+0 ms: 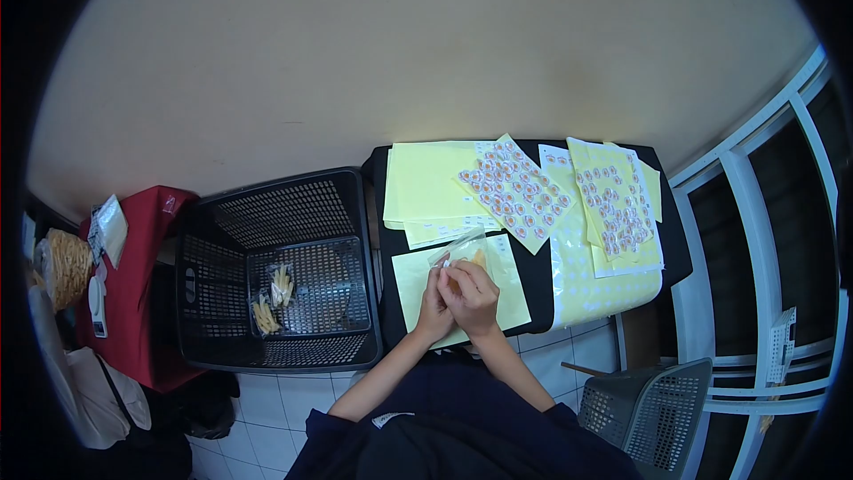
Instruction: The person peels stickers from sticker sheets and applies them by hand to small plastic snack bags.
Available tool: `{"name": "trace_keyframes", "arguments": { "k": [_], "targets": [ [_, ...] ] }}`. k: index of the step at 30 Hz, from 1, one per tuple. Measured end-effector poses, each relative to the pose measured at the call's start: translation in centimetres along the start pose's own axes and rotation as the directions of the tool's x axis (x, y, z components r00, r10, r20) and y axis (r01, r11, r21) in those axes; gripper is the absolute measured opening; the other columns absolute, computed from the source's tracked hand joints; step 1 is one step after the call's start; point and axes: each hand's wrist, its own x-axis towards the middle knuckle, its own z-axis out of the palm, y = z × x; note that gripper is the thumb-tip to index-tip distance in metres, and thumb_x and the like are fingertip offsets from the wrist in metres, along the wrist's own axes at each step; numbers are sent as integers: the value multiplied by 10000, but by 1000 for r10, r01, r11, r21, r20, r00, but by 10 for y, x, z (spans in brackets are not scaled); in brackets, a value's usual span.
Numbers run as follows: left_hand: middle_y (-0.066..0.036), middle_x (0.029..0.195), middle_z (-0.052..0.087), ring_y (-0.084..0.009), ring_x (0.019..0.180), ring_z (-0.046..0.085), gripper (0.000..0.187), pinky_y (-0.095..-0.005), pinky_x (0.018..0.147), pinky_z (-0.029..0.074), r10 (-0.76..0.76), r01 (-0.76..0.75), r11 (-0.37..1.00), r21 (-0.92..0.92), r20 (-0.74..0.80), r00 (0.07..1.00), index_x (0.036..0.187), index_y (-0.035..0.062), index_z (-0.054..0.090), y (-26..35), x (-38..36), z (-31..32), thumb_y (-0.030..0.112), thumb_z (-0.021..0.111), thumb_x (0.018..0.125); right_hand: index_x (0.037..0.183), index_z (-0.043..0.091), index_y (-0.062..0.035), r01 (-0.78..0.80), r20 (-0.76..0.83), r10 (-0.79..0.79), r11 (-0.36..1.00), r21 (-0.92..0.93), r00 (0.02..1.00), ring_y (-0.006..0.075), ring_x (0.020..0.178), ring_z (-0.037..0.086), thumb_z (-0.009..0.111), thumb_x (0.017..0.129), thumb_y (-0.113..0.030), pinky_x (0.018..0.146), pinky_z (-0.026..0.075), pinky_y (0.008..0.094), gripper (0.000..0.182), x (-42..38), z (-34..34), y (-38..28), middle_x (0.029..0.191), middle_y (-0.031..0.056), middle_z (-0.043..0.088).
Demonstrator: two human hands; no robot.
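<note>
My left hand point(432, 314) and my right hand point(474, 299) meet above a yellow sheet point(413, 280) at the table's front edge. Both are closed, fingertips pinched together at a clear plastic bag point(464, 244). Pale yellow pieces show through the bag just beyond my right fingers. A small white bit is visible at the fingertips, too small to name. Beyond the hands, a sheet of round orange-and-white stickers point(515, 191) lies slanted over other yellow sheets. Another sticker sheet point(613, 209) rests farther right on a stack.
Left of the table stands a black plastic basket point(267, 182) holding bags of yellowish sticks point(275, 293). A red-covered surface point(133, 302) with a roll of straw-coloured twine point(67, 268) is at far left. A grey perforated bin point(653, 413) and white metal framing point(742, 187) are at right.
</note>
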Motion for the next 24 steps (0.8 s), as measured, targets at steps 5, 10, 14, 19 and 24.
{"name": "trace_keyframes", "arguments": {
  "k": [5,10,14,19,24],
  "targets": [
    [-147,1139,432,-214,1035,453,550,-287,857,368,66,-63,994,89,-26,997,1260,20,251,2,0,2,81,532,791,710,590,-14,11,-6,-12,1000,-19,1000,222,691,588,665,606,-19,601,483,292,128,1,1,-1,750,86,582],
    [-152,1148,428,-228,1050,448,548,-296,866,364,-4,4,1000,6,-12,1000,1250,13,264,4,0,1,85,542,783,694,585,-22,-1,-6,1,1000,-9,1000,225,677,577,669,602,-22,596,474,297,124,3,1,-2,736,82,573],
    [-156,1160,418,-239,1070,434,551,-306,877,357,49,-49,998,39,-4,999,1241,7,272,2,0,1,89,550,773,679,579,-27,-34,-13,34,999,-15,999,229,679,572,669,604,-27,601,471,304,117,2,3,-2,730,80,570],
    [-160,1168,411,-250,1080,429,545,-314,886,352,61,-60,996,60,1,998,1237,3,275,-5,-1,0,80,543,769,674,580,-30,-56,-3,56,998,-28,998,232,690,563,668,607,-36,613,465,312,111,3,3,-4,724,75,565],
    [-146,1205,366,-220,1114,390,595,-310,937,310,40,-41,998,49,33,999,1282,20,201,-14,-3,-1,94,536,796,701,599,-31,-48,27,48,999,-17,998,231,698,556,672,607,-47,618,464,314,119,3,0,-6,725,69,561]
  ]
}}
